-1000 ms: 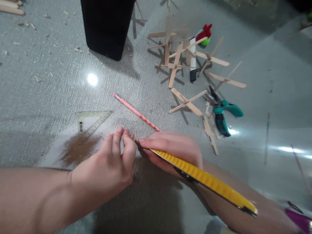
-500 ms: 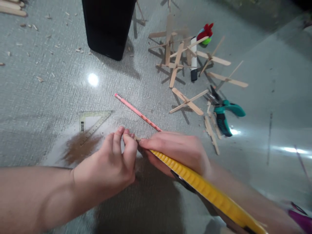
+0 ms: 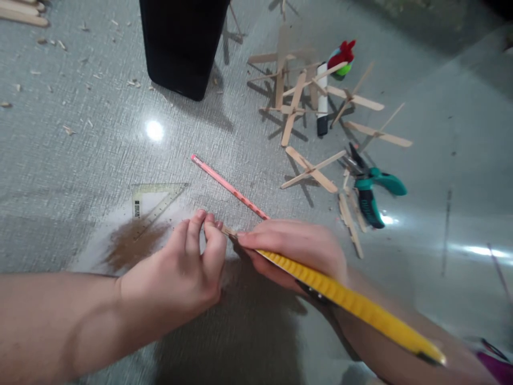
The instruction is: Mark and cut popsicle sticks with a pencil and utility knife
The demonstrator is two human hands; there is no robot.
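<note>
My left hand [image 3: 188, 256] pinches a small wooden stick piece [image 3: 227, 231] between thumb and fingers, low over the table. Wrapped round a yellow-handled tool [image 3: 344, 302], my right hand [image 3: 296, 248] has its fingertips close to the stick's free end. The tool's tip is mostly hidden by the fingers; its handle slants down to the lower right. A pink pencil [image 3: 228, 186] lies just beyond my right hand. To the left of my left hand, a clear set square [image 3: 160, 200] rests by a patch of brown dust [image 3: 136, 246].
Crossed wooden sticks [image 3: 310, 170], a white marker [image 3: 322, 101] and a red fuzzy object [image 3: 342, 56] lie at the upper right. Teal-handled pliers [image 3: 368, 187] sit beside loose stick pieces [image 3: 350, 224]. A black object [image 3: 180, 48] stands at the top, with flat sticks [image 3: 24, 16] at upper left.
My right hand and the yellow tool have shifted slightly right, and more of the stick shows between the hands. My left hand has hardly moved.
</note>
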